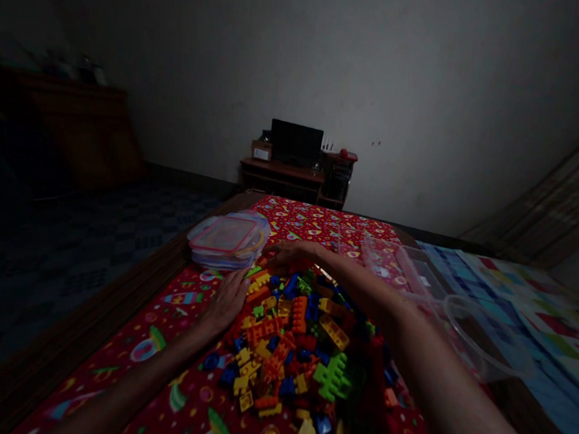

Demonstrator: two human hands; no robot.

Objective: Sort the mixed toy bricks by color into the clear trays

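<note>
A heap of plastic building blocks in orange, yellow, blue, green and red lies on a red patterned cloth. My left hand lies along the heap's left edge, fingers stretched forward beside the yellow and orange blocks. Across the far side of the heap reaches my right hand, its fingers extended and bent down near the blocks; the fingertips are dim. Neither hand visibly grips a block. Just beyond both hands sits a stack of clear lids, the top one with a pink rim.
Clear plastic containers stand on the right side of the table, with a round clear tub nearer. A bed with a checked cover adjoins on the right. A desk with a monitor stands against the far wall.
</note>
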